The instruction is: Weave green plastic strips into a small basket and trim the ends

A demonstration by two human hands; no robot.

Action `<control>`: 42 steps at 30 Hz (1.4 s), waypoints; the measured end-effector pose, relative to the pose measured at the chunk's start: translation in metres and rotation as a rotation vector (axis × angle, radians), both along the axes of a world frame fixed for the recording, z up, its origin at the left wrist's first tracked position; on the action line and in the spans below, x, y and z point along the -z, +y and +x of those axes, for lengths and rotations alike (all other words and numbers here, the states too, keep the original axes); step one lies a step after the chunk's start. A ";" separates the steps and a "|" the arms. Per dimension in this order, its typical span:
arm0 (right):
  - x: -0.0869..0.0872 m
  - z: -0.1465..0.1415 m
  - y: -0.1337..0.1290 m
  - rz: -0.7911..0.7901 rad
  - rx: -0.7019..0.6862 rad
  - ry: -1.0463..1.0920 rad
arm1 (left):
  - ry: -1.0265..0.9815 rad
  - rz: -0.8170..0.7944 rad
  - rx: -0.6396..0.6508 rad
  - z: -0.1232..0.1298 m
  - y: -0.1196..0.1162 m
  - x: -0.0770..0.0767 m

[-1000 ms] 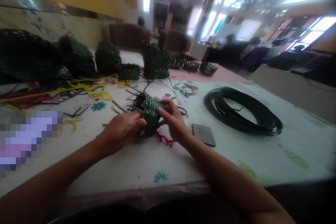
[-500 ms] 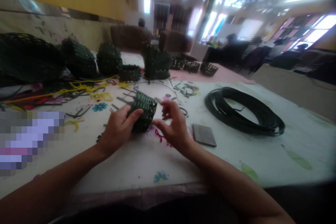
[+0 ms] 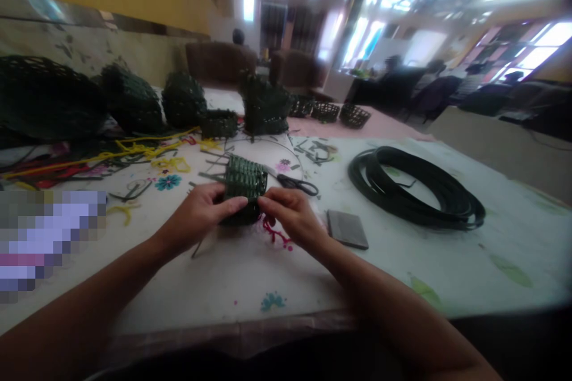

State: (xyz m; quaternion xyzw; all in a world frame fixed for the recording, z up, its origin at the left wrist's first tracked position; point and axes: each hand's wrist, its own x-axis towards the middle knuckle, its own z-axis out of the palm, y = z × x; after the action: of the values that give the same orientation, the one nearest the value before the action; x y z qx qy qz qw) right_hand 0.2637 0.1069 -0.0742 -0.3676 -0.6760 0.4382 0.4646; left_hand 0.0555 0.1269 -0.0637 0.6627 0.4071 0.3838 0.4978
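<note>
A small dark green woven basket (image 3: 245,175) lies on its side above the table, loose strip ends sticking out to its left. My left hand (image 3: 208,208) grips it from the left, thumb pressed along its near side. At the basket's right edge, my right hand (image 3: 286,211) is closed, thumb and forefinger pinched together against the weave. Whatever sits between those fingertips is too small to make out. Just beyond my right hand lie scissors (image 3: 297,183) with dark handles.
A coil of dark strip (image 3: 415,187) lies on the right, a grey square block (image 3: 347,229) nearer. Several woven baskets (image 3: 266,104) line the back. Yellow strips (image 3: 170,164) and offcuts are scattered at left. People (image 3: 433,71) sit in the blurred background.
My right hand has gone from apart, fingers spread, to pinched at the basket's right edge. The scissors now show more fully. My left hand keeps its hold, thumb slightly further right.
</note>
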 end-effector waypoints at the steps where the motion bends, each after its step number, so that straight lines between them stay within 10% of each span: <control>1: 0.001 0.000 0.001 0.007 -0.004 -0.006 | 0.015 -0.003 -0.011 0.000 0.000 0.000; 7: 0.010 0.019 0.032 0.269 0.317 -0.619 | -0.309 -0.098 -0.266 0.001 0.008 -0.010; 12: 0.012 0.043 0.056 -0.021 0.468 -1.238 | -0.723 -0.181 -0.486 -0.008 0.032 -0.015; 27: 0.001 0.054 0.054 -0.062 0.385 -1.370 | -1.048 -0.275 -0.567 -0.022 0.049 -0.018; 42: -0.003 0.054 0.052 -0.129 0.335 -1.231 | -0.920 0.018 -0.402 -0.027 0.058 -0.002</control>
State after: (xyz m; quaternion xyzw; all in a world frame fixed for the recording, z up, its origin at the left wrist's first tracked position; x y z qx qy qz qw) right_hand 0.3173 0.1592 -0.0710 -0.6796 -0.7249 0.1083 0.0307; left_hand 0.0284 0.1849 -0.0621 0.3374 0.2618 0.7281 0.5361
